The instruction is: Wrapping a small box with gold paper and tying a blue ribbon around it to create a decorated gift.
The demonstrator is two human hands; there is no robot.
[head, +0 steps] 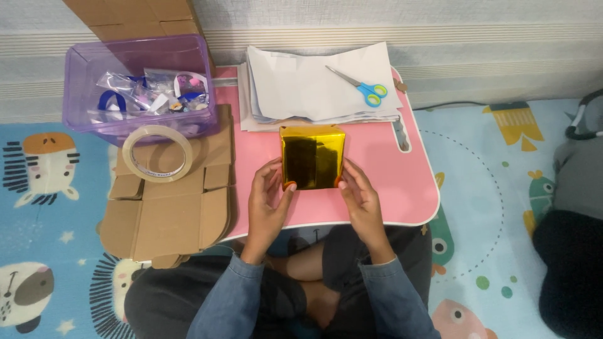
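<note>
Gold box (312,157) at table (402,182) centre, pinched by left hand (267,201) at 7, right hand (359,198) at 5; probably light, stiff, foil slippery — best gripped at side edges.

sleeves: blue denim, long, ended at the wrists with stitched cuffs
left hand (267,201): was bare, no rings or watch visible
right hand (361,201): was bare too
legs: dark trousers, the cloth looked plain
feet: were bare
</note>
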